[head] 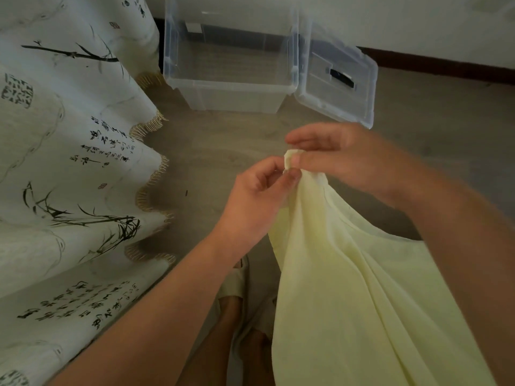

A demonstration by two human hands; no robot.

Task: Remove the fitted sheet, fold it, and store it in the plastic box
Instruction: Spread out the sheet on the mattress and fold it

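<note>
Down at the bottom, well on the near side of the plastic box (231, 98), a bare foot (231, 310) in a pale sandal (237, 280) stands on the floor (211, 151), half hidden behind cloth. That cloth is the fitted sheet (362, 302), pale yellow, hanging in long soft folds from both hands. It narrows as it climbs to a bunched corner, held in the air in front of the box and not touching it. The left hand (256, 196) has that corner pinched from below, fingers curled in and thumb tight against the fabric. The right hand (348, 157) meets it from the box's lid side, thumb and a finger nipping the top of the same bunch while the other fingers lie straight above it. So both hands are clamped on one corner, almost touching. To the box's left, a white drape (69, 162) printed with ink bamboo and calligraphy falls in waves, its fringed hem on the floor. Beyond the hands sits the clear box itself, open and empty, its lid (340, 90) swung out to its right. Behind it run a dark baseboard (446, 64) and a pale wall.
</note>
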